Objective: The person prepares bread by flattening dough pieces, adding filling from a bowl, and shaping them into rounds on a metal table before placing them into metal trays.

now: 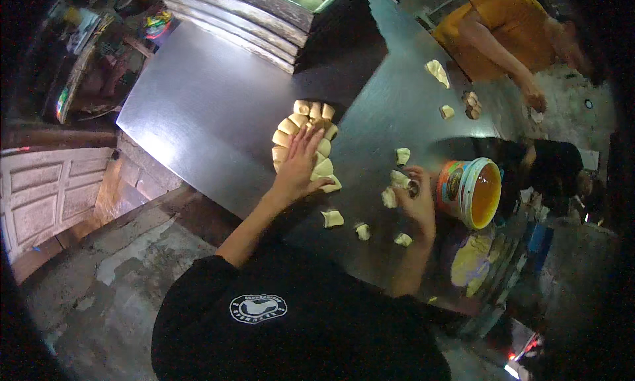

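Note:
My left hand [302,161] lies with fingers stretched over a cluster of cut dough pieces [283,137], pale yellow and packed side by side on the metal table. To the right, my right hand [419,199] curls its fingers and thumb around a piece of dough [399,178]. A small dark round patch shows between those fingers; I cannot tell what it is. Loose dough pieces lie around this hand: one beyond it [402,156], and several nearer me, including one dough lump [332,218] below the cluster.
Right of my right hand a colourful plastic bucket [468,192] with a yellow inside lies tipped toward the right. Stacked wooden trays [264,24] holding round dough balls stand at the table's far side. Across the metal table [198,96], a person in orange [496,34] reaches near more dough.

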Demonstrator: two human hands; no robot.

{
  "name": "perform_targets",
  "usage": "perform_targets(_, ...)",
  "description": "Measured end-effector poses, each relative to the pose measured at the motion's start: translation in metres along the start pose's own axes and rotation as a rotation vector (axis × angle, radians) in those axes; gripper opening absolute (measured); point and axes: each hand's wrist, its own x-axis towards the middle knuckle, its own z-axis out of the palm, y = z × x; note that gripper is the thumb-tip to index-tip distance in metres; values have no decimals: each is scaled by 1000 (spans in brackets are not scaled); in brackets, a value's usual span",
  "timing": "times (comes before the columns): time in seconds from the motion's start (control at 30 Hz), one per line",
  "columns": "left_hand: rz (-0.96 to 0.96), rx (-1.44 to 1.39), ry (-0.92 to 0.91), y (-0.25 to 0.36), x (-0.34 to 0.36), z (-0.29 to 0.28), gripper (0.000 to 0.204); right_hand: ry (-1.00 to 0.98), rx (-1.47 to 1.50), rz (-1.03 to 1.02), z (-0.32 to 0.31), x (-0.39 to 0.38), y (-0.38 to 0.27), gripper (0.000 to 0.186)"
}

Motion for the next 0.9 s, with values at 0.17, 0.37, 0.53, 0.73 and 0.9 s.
perform_targets(0.17,151,141,-81,-4,9,-18,94,-119,28,6,95,52,5,43)
perform_targets(0.37,161,403,-45,-33,2,-4,99,-217,-21,-315,184,58,-14,50)
perform_targets(0.53,197,510,-114,-15,-1,-8,108,-579,862,185,158,76,31,40)
perform_targets(0.73,241,569,-175,-6,1,-5,112,-121,1492,180,78,39,109,36)
perform_targets(0.9,296,513,-190,-14,2,-1,106,-39,1898,-89,-43,-5,139,46)
